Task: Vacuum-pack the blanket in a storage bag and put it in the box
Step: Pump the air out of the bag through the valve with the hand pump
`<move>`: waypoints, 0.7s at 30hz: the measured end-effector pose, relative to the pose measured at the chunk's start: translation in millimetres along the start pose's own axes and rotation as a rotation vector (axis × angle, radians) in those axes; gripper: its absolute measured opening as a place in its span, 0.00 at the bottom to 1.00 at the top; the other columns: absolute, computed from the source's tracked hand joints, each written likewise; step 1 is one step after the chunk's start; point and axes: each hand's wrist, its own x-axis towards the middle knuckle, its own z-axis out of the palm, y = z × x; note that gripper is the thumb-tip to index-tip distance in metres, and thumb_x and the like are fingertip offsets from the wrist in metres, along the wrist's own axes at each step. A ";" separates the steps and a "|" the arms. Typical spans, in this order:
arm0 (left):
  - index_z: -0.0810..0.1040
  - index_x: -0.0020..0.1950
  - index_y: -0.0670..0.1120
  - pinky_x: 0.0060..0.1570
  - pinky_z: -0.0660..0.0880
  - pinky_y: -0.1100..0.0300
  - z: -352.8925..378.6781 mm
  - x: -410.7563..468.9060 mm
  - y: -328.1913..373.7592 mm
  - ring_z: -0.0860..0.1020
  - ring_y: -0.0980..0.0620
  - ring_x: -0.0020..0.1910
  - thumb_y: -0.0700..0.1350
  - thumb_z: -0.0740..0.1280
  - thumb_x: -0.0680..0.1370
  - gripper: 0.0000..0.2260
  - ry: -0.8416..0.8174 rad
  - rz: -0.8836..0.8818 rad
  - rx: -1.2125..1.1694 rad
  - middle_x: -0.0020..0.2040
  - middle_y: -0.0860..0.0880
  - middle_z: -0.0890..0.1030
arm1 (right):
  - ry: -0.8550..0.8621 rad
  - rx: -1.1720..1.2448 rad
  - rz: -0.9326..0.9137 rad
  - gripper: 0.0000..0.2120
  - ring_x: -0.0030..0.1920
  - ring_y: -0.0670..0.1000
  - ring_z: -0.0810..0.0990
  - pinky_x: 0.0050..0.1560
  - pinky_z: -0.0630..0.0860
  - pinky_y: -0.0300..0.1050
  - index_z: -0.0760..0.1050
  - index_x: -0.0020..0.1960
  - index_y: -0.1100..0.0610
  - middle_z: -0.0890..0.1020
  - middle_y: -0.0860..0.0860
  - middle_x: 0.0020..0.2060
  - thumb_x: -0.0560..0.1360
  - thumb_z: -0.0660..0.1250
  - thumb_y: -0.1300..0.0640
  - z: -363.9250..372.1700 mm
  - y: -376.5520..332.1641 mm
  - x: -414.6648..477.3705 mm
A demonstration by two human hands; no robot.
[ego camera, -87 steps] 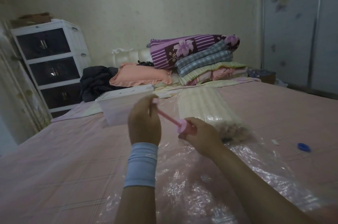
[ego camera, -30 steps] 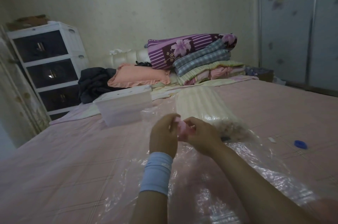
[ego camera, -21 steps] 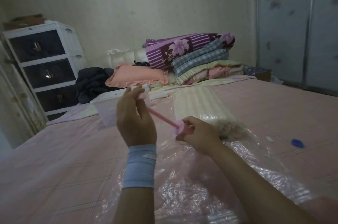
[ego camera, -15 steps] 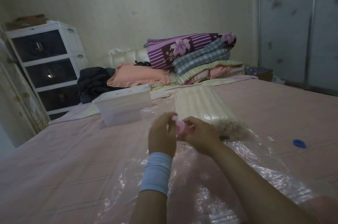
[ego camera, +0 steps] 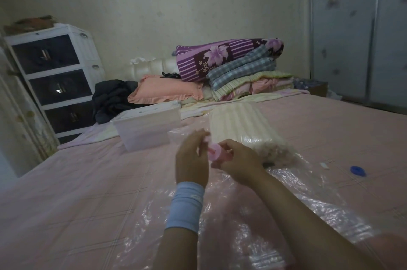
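A folded cream striped blanket [ego camera: 240, 126] lies inside a clear plastic storage bag [ego camera: 286, 199] spread over the pink bed. My right hand [ego camera: 236, 163] grips the body of a small pink hand pump [ego camera: 214, 152] held over the bag. My left hand [ego camera: 191, 159], with a light blue wristband, holds the pump's handle close against the body; the plunger rod is hidden. A translucent white storage box [ego camera: 149, 128] with its lid on stands on the bed to the left of the blanket.
A blue cap [ego camera: 357, 170] and a small white piece [ego camera: 324, 165] lie on the bed at right. Pillows and folded quilts [ego camera: 231, 65] are stacked at the headboard. A white drawer unit [ego camera: 55, 76] stands at left, a wardrobe [ego camera: 363, 27] at right.
My left hand has pulled the pump's plunger out and pushed it back in repeatedly; now it is pushed in against the pump body. My right hand has stayed in place.
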 end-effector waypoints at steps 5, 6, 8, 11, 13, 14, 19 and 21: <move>0.82 0.56 0.48 0.57 0.77 0.59 -7.8 3.9 6.4 0.80 0.55 0.52 0.36 0.65 0.78 0.11 0.028 -0.034 0.008 0.53 0.53 0.82 | 0.015 -0.003 0.001 0.25 0.47 0.45 0.81 0.47 0.77 0.44 0.75 0.57 0.41 0.83 0.39 0.48 0.64 0.77 0.37 1.5 -3.2 -1.7; 0.81 0.57 0.46 0.56 0.78 0.58 -14.2 10.0 10.3 0.80 0.54 0.52 0.35 0.65 0.78 0.12 0.160 0.056 0.028 0.53 0.51 0.82 | 0.021 0.009 0.007 0.24 0.47 0.45 0.80 0.47 0.77 0.44 0.75 0.57 0.40 0.82 0.39 0.48 0.64 0.78 0.37 0.4 -3.5 -1.5; 0.80 0.58 0.43 0.57 0.77 0.58 -25.3 22.3 19.5 0.80 0.52 0.54 0.36 0.64 0.79 0.11 0.405 0.158 0.049 0.54 0.47 0.82 | 0.009 0.025 0.010 0.23 0.47 0.43 0.80 0.47 0.78 0.44 0.75 0.55 0.39 0.82 0.38 0.46 0.64 0.78 0.37 -2.0 -2.8 -0.9; 0.80 0.58 0.42 0.60 0.76 0.58 -24.3 25.0 18.6 0.79 0.51 0.56 0.36 0.63 0.79 0.10 0.474 0.185 0.063 0.55 0.46 0.82 | -0.003 0.026 0.001 0.23 0.47 0.43 0.80 0.49 0.79 0.46 0.75 0.56 0.40 0.82 0.38 0.47 0.64 0.78 0.37 -2.6 -1.4 -1.2; 0.80 0.56 0.44 0.57 0.78 0.53 -10.7 13.0 8.4 0.79 0.52 0.53 0.35 0.63 0.78 0.10 0.266 0.119 0.038 0.53 0.50 0.81 | 0.003 0.022 -0.003 0.24 0.48 0.44 0.81 0.50 0.79 0.46 0.75 0.57 0.41 0.83 0.39 0.48 0.65 0.78 0.37 -1.9 -0.9 -1.6; 0.80 0.54 0.47 0.55 0.78 0.52 -3.2 5.7 2.0 0.79 0.53 0.51 0.35 0.64 0.78 0.10 0.114 0.055 0.026 0.51 0.52 0.81 | 0.003 0.013 -0.002 0.24 0.48 0.45 0.81 0.50 0.79 0.46 0.75 0.57 0.41 0.83 0.39 0.49 0.65 0.78 0.37 -1.4 -0.6 -1.9; 0.81 0.52 0.49 0.50 0.79 0.56 -6.6 7.4 1.6 0.79 0.56 0.44 0.39 0.64 0.79 0.09 -0.096 0.005 0.061 0.46 0.54 0.82 | 0.017 0.012 -0.008 0.25 0.47 0.46 0.81 0.50 0.79 0.47 0.75 0.57 0.41 0.83 0.39 0.48 0.65 0.77 0.36 -0.2 -0.7 -2.5; 0.81 0.56 0.44 0.52 0.79 0.57 -25.3 23.8 15.3 0.81 0.54 0.47 0.37 0.64 0.79 0.09 0.139 0.135 0.060 0.49 0.51 0.83 | 0.026 0.037 0.009 0.24 0.48 0.46 0.81 0.50 0.79 0.48 0.75 0.57 0.40 0.83 0.39 0.48 0.65 0.77 0.37 -1.7 0.0 -0.7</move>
